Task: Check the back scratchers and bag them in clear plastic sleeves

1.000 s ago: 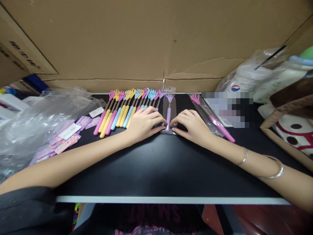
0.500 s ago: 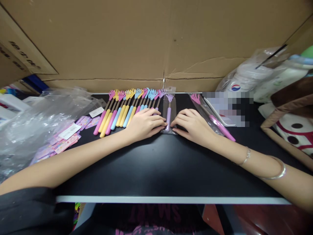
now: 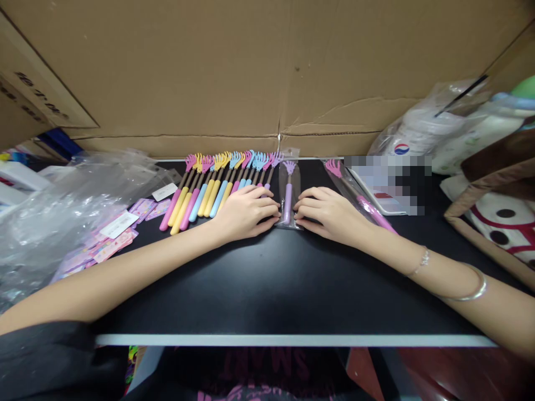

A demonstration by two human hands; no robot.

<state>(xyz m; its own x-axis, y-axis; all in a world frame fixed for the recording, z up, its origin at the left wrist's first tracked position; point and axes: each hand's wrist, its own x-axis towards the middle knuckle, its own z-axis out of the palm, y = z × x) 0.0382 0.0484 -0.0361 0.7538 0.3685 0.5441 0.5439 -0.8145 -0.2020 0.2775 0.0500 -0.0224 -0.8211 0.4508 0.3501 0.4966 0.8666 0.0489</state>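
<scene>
A purple back scratcher (image 3: pixel 288 201) lies in a clear plastic bag (image 3: pixel 295 179) between my two hands. My left hand (image 3: pixel 247 213) rests palm down at the bag's left side, fingers spread and fingertips at its edge. On the other side, my right hand (image 3: pixel 330 214) also has its fingers apart, with the tips at the bag's right edge. A row of pink, yellow, blue and purple back scratchers (image 3: pixel 208 196) lies to the left, its right end partly covered by my left hand. Beyond my right hand is a bagged pink back scratcher (image 3: pixel 370 209), partly hidden by my forearm.
Clear plastic bags (image 3: pixel 75 195) and printed cards (image 3: pixel 115 245) are heaped on the left of the black table (image 3: pixel 267 284). Cardboard (image 3: pixel 188 72) stands along the back. At right are a wrapped cup (image 3: pixel 422 131) and a brown-and-white bag (image 3: pixel 493 223).
Both hands have drawn slightly apart, baring more of the purple back scratcher's bag, which stays in place. My fingertips have slid from the handle's sides to the bag's edges.
</scene>
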